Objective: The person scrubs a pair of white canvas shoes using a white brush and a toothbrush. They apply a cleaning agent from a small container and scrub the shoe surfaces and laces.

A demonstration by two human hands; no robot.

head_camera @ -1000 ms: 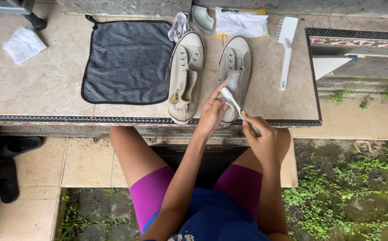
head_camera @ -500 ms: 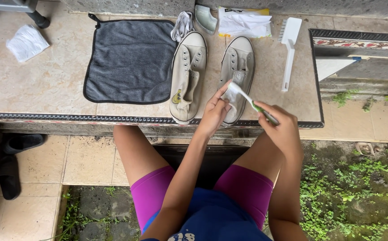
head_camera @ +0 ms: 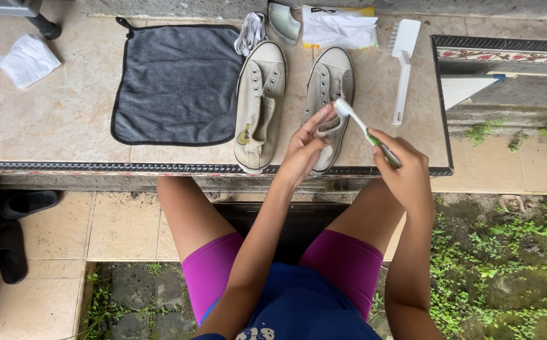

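Note:
Two off-white canvas shoes lie side by side on the tiled ledge [head_camera: 66, 113], the left shoe [head_camera: 257, 104] and the right shoe [head_camera: 328, 88], both without laces. My right hand [head_camera: 402, 173] grips a white and green toothbrush [head_camera: 362, 129] by its handle, with the head raised over the right shoe. My left hand [head_camera: 305, 148] rests over the right shoe's heel end, and its fingertips touch the brush head.
A dark grey cloth [head_camera: 176, 82] lies spread to the left of the shoes. White laces [head_camera: 251, 31], a white bag [head_camera: 339, 26], a white scrub brush [head_camera: 402, 63] and a crumpled tissue [head_camera: 29, 60] also lie on the ledge. Black sandals [head_camera: 12, 233] sit on the floor.
My right hand has moved right and up, lifting the toothbrush higher over the right shoe. My left hand's fingers stayed at the brush head.

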